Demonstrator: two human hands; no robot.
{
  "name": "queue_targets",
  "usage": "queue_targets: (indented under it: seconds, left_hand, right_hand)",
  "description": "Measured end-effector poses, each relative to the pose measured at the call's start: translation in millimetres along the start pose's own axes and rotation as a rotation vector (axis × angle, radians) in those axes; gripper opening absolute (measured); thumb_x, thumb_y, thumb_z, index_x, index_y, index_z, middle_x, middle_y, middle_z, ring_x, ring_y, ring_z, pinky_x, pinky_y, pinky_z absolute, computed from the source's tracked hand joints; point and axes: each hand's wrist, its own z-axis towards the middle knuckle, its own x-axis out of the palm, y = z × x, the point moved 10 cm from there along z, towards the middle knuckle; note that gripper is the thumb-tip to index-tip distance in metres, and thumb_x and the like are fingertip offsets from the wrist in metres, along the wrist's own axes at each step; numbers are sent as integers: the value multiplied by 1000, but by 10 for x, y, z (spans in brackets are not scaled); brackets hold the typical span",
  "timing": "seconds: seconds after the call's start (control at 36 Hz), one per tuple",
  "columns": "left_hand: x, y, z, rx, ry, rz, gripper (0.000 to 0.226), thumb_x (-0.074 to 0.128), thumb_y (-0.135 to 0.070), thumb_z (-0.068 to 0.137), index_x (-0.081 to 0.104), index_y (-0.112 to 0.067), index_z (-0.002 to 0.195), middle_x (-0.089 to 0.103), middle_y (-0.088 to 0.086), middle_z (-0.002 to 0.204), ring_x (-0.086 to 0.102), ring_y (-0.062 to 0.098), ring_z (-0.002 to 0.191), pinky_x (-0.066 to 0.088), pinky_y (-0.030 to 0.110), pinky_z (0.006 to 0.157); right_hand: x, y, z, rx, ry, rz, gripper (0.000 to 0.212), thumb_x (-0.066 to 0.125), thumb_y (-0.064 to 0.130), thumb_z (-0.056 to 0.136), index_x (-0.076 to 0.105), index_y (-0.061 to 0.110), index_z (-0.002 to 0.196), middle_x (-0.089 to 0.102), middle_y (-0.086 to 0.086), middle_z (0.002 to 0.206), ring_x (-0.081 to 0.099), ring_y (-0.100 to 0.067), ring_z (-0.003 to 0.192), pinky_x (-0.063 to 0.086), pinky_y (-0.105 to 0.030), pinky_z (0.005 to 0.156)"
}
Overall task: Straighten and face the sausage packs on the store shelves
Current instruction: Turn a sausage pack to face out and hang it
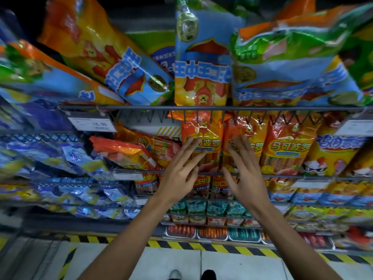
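We have both hands spread flat, left hand and right hand, against two upright orange plastic sausage packs on the middle wire shelf. Beside them, red-orange sausage packs lie toppled, unfaced, we judge.

- We see three sausage packs upright side by side behind the wire shelf rail.
- Left of them a toppled pack lies flat.
- Bigger bags sit on the shelf above.
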Motion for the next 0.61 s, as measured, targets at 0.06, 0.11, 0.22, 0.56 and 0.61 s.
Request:
queue_targets:
  seconds: [0.06,0.11,0.22,0.56,0.61]
  left_hand:
    - [-126,104,-142,-54,-24,-10,51,58,-9,105,49,-16,155,32,0,169,23,22,159,19,40,131]
    - [-247,225,-318,-116,-31,-1,51,58,-9,105,49,-17,155,37,0,166,29,18,157,24,39,129]
    - [-439,452,-623,-195,-3,25,52,59,-7,104,50,-17,154,42,-2,162,33,16,153,28,33,127]
    - [-557,887,-952,-372,147,-205,69,53,-25,109,17,-50,163,28,-31,164,32,-11,147,38,12,112]
    - [-581,889,-943,-378,161,-209,74,52,-28,109,8,-52,163,31,-33,162,56,6,133,54,33,104]
  right_hand:
    - [16,136,-55,-24,17,64,59,62,23,102,40,12,156,34,-3,164,20,-22,157,19,-40,128]
    - [66,313,-101,-74,51,120,58,63,21,102,42,13,155,40,0,161,27,-17,155,21,-33,127]
    - [244,563,-99,-77,164,205,60,63,23,100,40,21,156,47,10,152,34,0,146,23,-15,121]
    - [820,1212,700,-78,304,152,47,60,26,103,49,17,147,56,1,145,53,-14,123,47,-28,99]
    - [976,1238,841,-23,360,114,54,60,27,103,43,20,154,55,-2,146,56,-20,123,50,-34,98]
